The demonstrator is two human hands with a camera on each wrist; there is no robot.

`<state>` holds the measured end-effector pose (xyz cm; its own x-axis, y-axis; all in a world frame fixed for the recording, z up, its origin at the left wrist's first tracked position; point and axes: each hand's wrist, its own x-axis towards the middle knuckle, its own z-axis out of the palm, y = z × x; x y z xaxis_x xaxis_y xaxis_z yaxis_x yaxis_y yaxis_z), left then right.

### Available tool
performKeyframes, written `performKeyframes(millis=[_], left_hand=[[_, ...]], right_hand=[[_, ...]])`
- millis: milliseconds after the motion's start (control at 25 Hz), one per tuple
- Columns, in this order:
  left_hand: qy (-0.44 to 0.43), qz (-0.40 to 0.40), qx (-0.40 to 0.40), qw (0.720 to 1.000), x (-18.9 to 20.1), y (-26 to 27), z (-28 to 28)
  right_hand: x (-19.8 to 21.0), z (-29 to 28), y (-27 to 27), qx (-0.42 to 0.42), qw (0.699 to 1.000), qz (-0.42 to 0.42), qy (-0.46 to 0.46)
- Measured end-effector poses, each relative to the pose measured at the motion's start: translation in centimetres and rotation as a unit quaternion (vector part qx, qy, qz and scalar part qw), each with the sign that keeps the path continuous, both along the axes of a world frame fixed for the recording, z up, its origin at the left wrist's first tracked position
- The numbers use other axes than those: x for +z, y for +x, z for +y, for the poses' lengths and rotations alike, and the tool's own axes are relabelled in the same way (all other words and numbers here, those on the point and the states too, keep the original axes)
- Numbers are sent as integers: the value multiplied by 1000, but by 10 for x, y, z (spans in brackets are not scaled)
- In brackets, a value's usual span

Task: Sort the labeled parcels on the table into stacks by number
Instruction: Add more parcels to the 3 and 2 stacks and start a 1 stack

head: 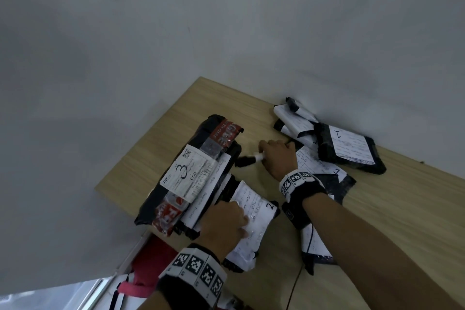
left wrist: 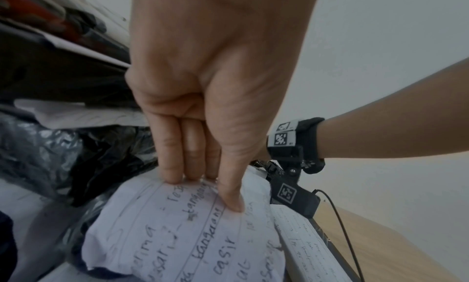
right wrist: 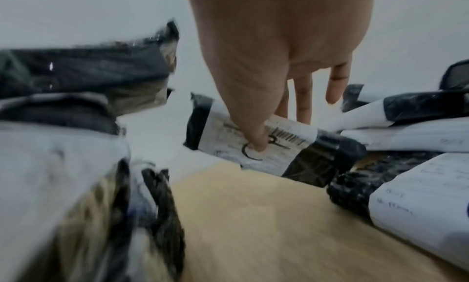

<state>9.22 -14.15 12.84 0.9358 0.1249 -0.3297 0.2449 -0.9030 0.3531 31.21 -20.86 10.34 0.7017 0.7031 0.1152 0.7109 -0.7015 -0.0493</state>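
Observation:
A large black parcel (head: pixel 188 173) with red tape and a label marked 3 lies at the table's left edge. Against its near side lies a parcel marked 2 (head: pixel 259 211), wrapped in handwritten paper (left wrist: pixel 177 236). My left hand (head: pixel 236 221) pinches the paper top of the 2 parcel between thumb and fingertips (left wrist: pixel 175 176). My right hand (head: pixel 266 156) grips a small black parcel (head: pixel 245 160) with a white barcode label (right wrist: pixel 312 162), thumb on the label and fingers behind. To the right, parcels marked 1 (head: pixel 349 148) overlap in a loose pile.
More parcels (head: pixel 294 118) lie against the wall behind the pile. Another lies under my right forearm (head: pixel 314 241). The wooden table (head: pixel 390 221) is bare at the near right. A red bag (head: pixel 148 267) sits below the table's left edge. A thin cable (head: pixel 294 289) hangs from my right wrist.

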Motion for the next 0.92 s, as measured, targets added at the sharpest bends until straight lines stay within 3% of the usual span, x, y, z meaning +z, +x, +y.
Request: performKeyframes(millis=[120,200,280,400,600,680,720,800,840,920], left_hand=[[-21,-9,53,998,-11,4,8],[-27,6,86,996,-16,1,16],[-15,29,98,995,-14,-9,23],[-54,-44,137,988,-1,-19,27],[-68,-241,252,935,54,-12,25],[-73,-265,275,921,62,-10,33],[-74,-259,275,923,60,-10,38],[-69,-229,252,938,46,-13,43],[-68,-214,238,945,37,-17,43],[-63,-189,214,956,13,-27,39]], right_hand=[[23,-13,6,-82,974,47,207],[37,-15,1,-133,900,153,386],[46,-14,-12,-162,820,285,470],[43,-21,-40,-164,724,509,436],[28,-39,-87,-131,683,619,364],[23,-39,-103,-99,684,641,333],[19,-37,-109,-77,715,632,288],[9,-32,-121,-23,826,546,135],[2,-30,-124,-11,862,501,72],[-14,-31,-125,-17,867,495,56]])
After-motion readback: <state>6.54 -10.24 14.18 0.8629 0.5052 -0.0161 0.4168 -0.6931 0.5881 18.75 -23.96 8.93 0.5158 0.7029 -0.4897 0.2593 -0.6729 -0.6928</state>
